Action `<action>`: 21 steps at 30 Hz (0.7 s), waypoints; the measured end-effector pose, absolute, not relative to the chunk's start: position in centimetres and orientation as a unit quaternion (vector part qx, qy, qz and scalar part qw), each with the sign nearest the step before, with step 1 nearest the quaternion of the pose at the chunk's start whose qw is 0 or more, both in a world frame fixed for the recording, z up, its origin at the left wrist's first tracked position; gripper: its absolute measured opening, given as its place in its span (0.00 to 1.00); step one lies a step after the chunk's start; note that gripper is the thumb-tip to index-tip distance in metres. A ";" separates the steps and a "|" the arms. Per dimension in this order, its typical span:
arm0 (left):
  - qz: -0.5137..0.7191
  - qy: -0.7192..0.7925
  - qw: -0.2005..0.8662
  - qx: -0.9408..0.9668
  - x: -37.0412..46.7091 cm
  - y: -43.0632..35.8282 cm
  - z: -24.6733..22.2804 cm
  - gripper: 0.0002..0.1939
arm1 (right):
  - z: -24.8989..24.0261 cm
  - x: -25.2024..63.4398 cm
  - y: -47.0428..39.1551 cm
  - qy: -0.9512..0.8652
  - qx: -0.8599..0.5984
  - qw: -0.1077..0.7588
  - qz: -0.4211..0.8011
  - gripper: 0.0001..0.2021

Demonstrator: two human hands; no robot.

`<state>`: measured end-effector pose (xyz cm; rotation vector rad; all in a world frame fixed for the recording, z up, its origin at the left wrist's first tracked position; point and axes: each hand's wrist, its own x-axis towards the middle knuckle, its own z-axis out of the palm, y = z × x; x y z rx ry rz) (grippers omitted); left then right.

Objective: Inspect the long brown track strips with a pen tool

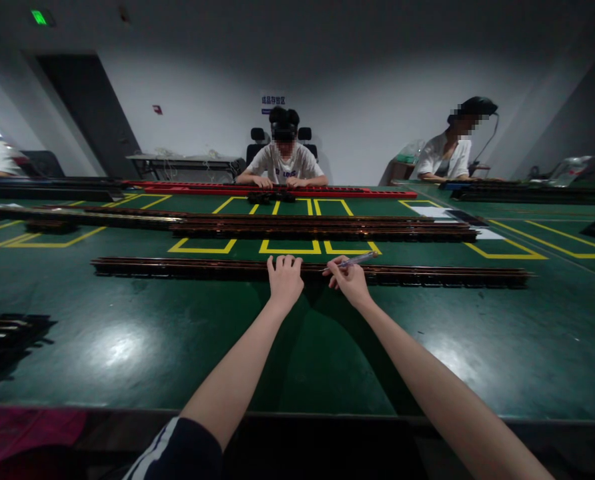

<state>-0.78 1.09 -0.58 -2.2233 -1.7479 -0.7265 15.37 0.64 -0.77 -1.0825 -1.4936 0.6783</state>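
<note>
A long dark rail (202,268) with thin copper-coloured lines along it lies crosswise on the green table in front of me. My left hand (286,285) holds it near its middle, fingers bent over the top and far edge. Just to the right, my right hand (351,281) is closed in a writing grip round a slim pen (358,259). The pen slants, with its lower tip at the rail between my hands. Whether the tip touches the rail cannot be made out. My thumbs are partly hidden.
Beyond lies a bundle of similar rails (322,228), with a long red rail (357,191) behind it. More dark pieces (7,337) lie at left. Yellow tape outlines (290,251) mark the table (177,360). A co-worker (287,160) sits opposite, another person (445,157) at right.
</note>
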 end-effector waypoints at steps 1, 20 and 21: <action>-0.248 -0.599 0.110 -0.753 -0.8 1.1 -0.6 0.20 | -0.8 15.4 0.7 -0.633 -0.463 0.551 0.287 0.22; -0.276 -0.595 0.041 -0.753 -1.5 1.6 -0.4 0.25 | -0.9 16.2 0.9 -0.606 -0.472 0.570 0.292 0.25; -0.279 -0.587 0.040 -0.759 -1.4 1.5 -0.4 0.25 | -1.0 16.3 1.0 -0.610 -0.472 0.564 0.294 0.26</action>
